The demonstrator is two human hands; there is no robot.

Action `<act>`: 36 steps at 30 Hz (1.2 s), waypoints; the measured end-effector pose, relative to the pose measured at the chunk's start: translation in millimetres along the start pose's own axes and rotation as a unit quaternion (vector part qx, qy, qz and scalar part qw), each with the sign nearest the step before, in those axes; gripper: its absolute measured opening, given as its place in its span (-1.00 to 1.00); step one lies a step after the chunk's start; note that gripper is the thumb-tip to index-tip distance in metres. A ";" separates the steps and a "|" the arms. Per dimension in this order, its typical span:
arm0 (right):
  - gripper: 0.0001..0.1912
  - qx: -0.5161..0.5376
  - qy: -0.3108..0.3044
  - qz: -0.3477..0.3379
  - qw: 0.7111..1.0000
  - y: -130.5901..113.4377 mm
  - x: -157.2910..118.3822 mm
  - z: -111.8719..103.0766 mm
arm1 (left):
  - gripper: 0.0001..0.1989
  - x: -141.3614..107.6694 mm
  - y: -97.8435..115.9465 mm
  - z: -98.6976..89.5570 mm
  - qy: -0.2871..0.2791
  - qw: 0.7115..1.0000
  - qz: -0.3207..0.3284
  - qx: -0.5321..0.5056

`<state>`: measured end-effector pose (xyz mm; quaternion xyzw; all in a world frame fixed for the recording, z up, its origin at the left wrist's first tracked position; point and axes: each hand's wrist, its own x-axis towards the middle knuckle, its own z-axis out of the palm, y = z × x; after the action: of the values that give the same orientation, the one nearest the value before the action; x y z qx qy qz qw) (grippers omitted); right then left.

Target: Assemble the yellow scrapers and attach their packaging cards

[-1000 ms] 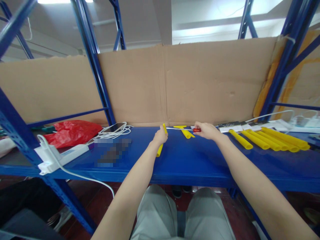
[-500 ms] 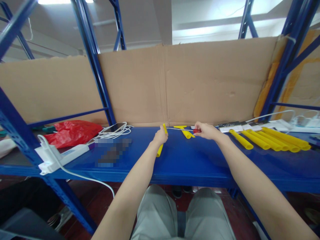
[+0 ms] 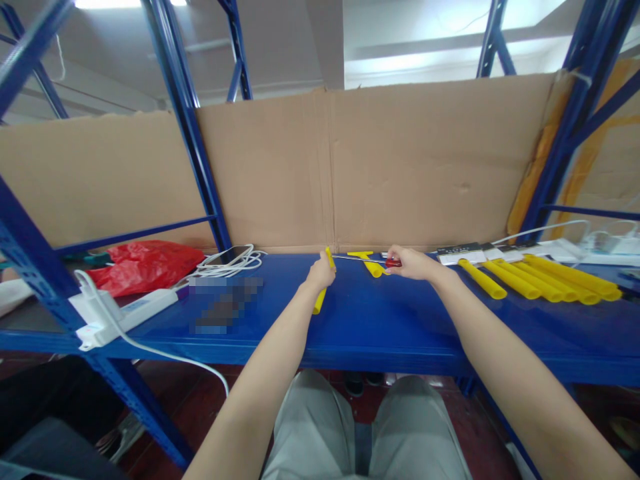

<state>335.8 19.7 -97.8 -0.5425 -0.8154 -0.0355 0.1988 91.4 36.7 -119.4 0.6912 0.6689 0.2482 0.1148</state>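
Wrapped in my left hand [image 3: 321, 272] is a yellow plastic handle [image 3: 320, 301], its lower end sticking out below the fist and its top edge showing above. My right hand [image 3: 411, 262] is closed on the red grip of a screwdriver [image 3: 393, 263]. The thin metal shaft runs left, and its tip reaches the top part of the yellow handle. Whether the tip sits in a screw is too small to tell. Behind the shaft, another yellow T-shaped piece [image 3: 371, 267] lies on the blue shelf [image 3: 380, 320].
Several yellow-handled scrapers [image 3: 530, 283] lie in a row to the right. On the left are a power strip [image 3: 130, 313], a white cable bundle [image 3: 230, 263] and a red plastic bag [image 3: 145, 267]. A cardboard sheet [image 3: 425, 167] stands behind, between blue rack posts [image 3: 187, 120].
My right hand has shifted very slightly on the screwdriver grip. The left hand and the yellow handle stay in place.
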 end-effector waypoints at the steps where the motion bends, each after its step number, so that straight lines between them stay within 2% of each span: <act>1: -0.80 -0.005 0.006 0.003 1.000 0.5 0.0 0.2 | -0.62 0.0 0.0 0.1 0.001 1.000 0.000 0.001; 6: -0.94 -0.012 0.012 -0.021 1.000 1.0 0.0 -0.7 | -0.62 0.5 -0.2 0.1 0.000 1.000 -0.001 0.001; 10: -0.85 0.015 -0.023 -0.026 0.999 -0.2 0.7 -1.7 | -0.64 0.1 0.0 -0.4 -0.001 1.000 -0.004 -0.001; 13: -0.88 0.035 -0.037 -0.019 0.999 0.1 1.3 -0.9 | -0.63 -0.6 0.5 -0.6 -0.001 1.000 -0.002 -0.001; 20: -0.88 0.011 -0.012 0.003 1.000 1.0 1.1 0.2 | -0.62 -1.0 0.8 -1.0 -0.005 1.000 0.001 -0.004; 25: -0.84 -0.019 -0.052 -0.009 0.998 -2.9 -0.8 -3.4 | -0.62 -1.2 0.9 -1.1 -0.006 1.000 0.006 -0.005; 31: -0.77 0.029 -0.093 -0.003 0.995 -6.6 -2.1 -6.0 | -0.62 -1.4 2.0 -1.6 -0.007 1.000 0.001 0.002; 36: -0.87 0.071 -0.045 0.005 0.996 -3.0 -1.1 -1.8 | -0.63 -0.5 1.6 -1.0 -0.009 1.000 -0.001 0.003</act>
<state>333.9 17.0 -96.1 -0.5323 -0.8211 0.0477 0.2004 92.2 35.9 -117.8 0.6931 0.6692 0.2400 0.1188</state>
